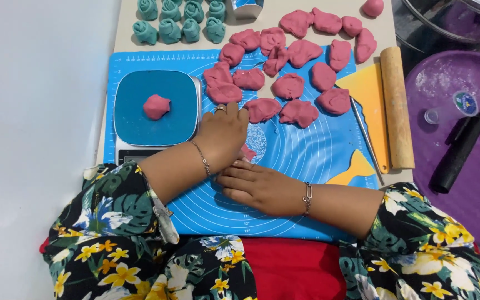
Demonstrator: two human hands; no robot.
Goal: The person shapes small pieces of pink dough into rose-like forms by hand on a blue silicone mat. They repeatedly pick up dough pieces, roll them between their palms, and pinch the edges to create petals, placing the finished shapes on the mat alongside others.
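Between both hands (234, 161), together on the blue mat (306, 150), a mostly hidden pink dough piece (248, 152), axis unclear

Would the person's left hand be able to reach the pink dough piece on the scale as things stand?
Probably yes: the left hand rests beside the scale, and nothing covers the pink dough piece.

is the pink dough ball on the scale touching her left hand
Apart. The head view shows the pink dough ball alone mid-platform on the scale, with bare blue surface between it and the left hand.
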